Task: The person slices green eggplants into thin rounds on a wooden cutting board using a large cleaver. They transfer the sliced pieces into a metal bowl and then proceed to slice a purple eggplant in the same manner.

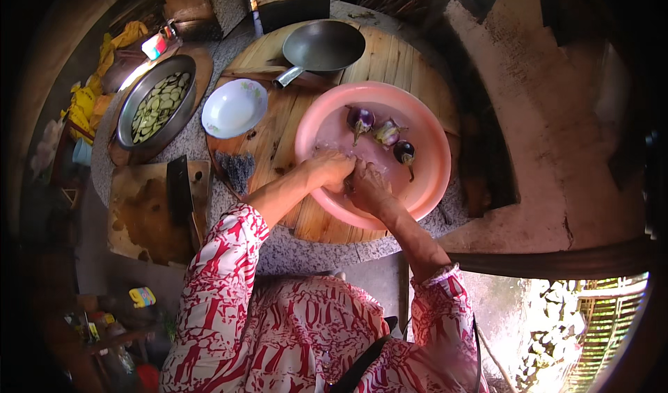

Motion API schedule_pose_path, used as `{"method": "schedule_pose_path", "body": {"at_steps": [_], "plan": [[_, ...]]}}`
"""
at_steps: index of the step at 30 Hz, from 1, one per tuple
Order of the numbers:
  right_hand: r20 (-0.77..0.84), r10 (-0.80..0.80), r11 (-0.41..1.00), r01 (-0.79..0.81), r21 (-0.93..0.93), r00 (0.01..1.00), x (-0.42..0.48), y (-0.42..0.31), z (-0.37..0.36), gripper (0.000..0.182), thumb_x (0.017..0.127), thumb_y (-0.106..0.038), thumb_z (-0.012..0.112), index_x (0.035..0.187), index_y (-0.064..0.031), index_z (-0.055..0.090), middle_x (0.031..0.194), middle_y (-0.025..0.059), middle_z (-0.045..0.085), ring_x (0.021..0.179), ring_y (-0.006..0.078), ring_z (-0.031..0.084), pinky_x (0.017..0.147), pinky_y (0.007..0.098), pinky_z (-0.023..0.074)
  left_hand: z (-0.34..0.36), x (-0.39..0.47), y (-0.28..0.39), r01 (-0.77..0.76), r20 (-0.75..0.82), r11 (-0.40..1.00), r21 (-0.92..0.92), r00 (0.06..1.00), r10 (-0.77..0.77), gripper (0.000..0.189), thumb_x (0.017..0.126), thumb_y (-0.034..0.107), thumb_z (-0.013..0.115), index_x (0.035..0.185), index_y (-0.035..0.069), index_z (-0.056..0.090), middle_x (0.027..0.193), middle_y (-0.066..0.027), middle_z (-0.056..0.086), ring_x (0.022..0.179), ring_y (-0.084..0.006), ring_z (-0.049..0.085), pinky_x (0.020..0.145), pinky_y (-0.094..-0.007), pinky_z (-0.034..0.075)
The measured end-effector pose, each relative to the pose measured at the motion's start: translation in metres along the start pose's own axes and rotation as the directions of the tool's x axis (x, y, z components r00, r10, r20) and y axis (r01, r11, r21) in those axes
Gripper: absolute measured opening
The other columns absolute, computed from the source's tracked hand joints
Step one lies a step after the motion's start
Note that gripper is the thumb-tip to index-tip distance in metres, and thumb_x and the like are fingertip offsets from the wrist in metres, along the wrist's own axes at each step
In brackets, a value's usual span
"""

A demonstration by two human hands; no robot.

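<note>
A pink plastic basin [441, 153] with water stands on a round wooden board [276, 158]. Several small purple eggplants [361, 118] with green stems lie in its far right part. Inside the basin's near left part, my left hand [334, 169] and my right hand [369, 184] meet at the water, fingers curled together. Something dark, partly hidden, shows between them; what it is cannot be made out. Left of the basin is a white bowl [235, 108] with a floral rim. Behind it rests an iron wok [324, 46] with a metal handle.
At the left, a metal basin [125, 126] holds sliced green vegetable. A cleaver [180, 192] lies on a stained cutting board [138, 210] at the near left. A dark bristly scrubber [237, 169] is by the board's left edge. A wall [537, 184] rises at the right.
</note>
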State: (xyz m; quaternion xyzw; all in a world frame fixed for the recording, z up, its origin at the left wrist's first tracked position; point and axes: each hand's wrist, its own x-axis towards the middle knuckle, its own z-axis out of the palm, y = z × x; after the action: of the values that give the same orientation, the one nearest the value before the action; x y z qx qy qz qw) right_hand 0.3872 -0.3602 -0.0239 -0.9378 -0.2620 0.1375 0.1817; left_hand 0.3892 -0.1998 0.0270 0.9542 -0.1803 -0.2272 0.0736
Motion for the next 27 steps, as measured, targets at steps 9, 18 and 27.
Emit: {"method": "schedule_pose_path", "body": {"at_steps": [9, 18, 27], "plan": [[0.054, -0.217, 0.964, 0.206, 0.166, 0.975, 0.019, 0.035, -0.039, 0.064, 0.071, -0.034, 0.084, 0.126, -0.0059, 0.066, 0.09, 0.0206, 0.075, 0.086, 0.0302, 0.075, 0.079, 0.043, 0.0599, -0.015, 0.014, 0.007, 0.107, 0.136, 0.955, -0.275, 0.988, -0.072, 0.046, 0.063, 0.025, 0.085, 0.095, -0.006, 0.073, 0.097, -0.0241, 0.073, 0.094, -0.0338, 0.072, 0.077, -0.0432, 0.056], [0.286, 0.03, 0.955, -0.111, 0.273, 0.958, 0.014, 0.026, -0.055, 0.072, 0.075, -0.033, 0.085, 0.136, -0.0103, 0.057, 0.112, 0.0184, 0.073, 0.107, 0.036, 0.069, 0.09, 0.0461, 0.0553, 0.016, 0.015, 0.012, 0.039, -0.254, 0.977, -0.208, 0.963, -0.092, 0.071, 0.069, 0.001, 0.076, 0.135, -0.007, 0.05, 0.098, -0.0242, 0.072, 0.097, -0.0393, 0.071, 0.078, -0.0463, 0.057], [-0.147, -0.197, 0.916, 0.235, 0.324, 0.969, 0.03, 0.037, -0.011, 0.055, 0.083, -0.031, 0.08, 0.128, -0.0083, 0.057, 0.117, 0.0229, 0.069, 0.107, 0.0387, 0.067, 0.089, 0.0487, 0.053, 0.004, 0.01, 0.022, 0.269, -0.238, 0.958, -0.095, 0.929, -0.284, 0.038, 0.073, 0.002, 0.075, 0.11, -0.002, 0.072, 0.099, -0.0209, 0.075, 0.096, -0.0343, 0.074, 0.079, -0.0443, 0.059]]}}
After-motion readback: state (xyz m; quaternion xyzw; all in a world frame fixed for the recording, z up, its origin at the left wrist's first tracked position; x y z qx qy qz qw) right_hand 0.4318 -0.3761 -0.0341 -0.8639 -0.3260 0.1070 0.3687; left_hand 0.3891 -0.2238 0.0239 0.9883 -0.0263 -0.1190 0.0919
